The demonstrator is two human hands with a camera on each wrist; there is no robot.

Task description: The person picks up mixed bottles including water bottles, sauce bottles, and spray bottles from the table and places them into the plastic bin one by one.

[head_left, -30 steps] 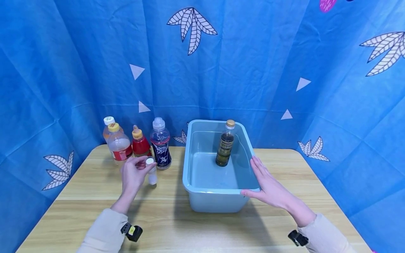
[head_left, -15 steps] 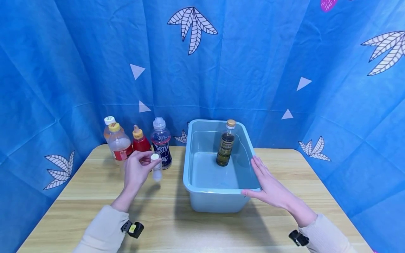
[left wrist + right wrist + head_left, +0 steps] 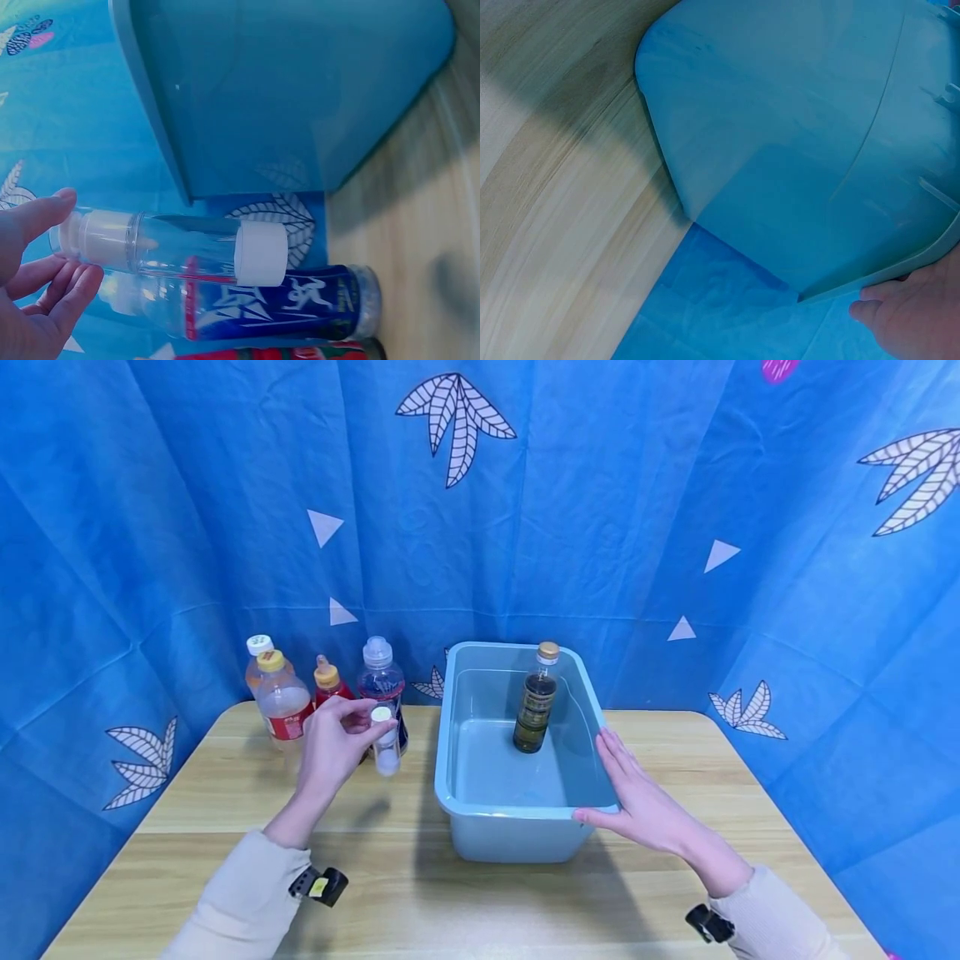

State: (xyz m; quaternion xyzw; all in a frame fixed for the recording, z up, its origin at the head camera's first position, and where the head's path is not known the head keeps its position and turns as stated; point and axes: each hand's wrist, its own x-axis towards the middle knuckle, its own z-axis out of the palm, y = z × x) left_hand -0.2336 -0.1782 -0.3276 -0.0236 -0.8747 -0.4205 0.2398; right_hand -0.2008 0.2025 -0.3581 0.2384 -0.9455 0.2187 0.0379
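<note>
In the head view my left hand (image 3: 330,745) pinches a small clear bottle (image 3: 387,755) by its white top, between thumb and fingers. The small bottle hangs upright above the table, its shadow apart from it. The left wrist view shows its clear body (image 3: 187,244), a white band at the base and a clear cover over the white top. My right hand (image 3: 641,806) rests on the near right corner of a light blue tub (image 3: 498,839), fingers extended along the rim. Inside the tub stands a dark glass bottle (image 3: 533,714) with a gold-coloured cap.
Behind my left hand stand a sports drink bottle (image 3: 381,681), a red squeeze bottle (image 3: 332,692), a yellow-capped bottle (image 3: 283,702) and a white-capped orange bottle (image 3: 255,672). A blue curtain (image 3: 600,527) hangs behind the wooden table (image 3: 360,902).
My left hand has raised the small clear bottle off the table and carried it rightward, toward the tub. The right hand and the tub have stayed in place.
</note>
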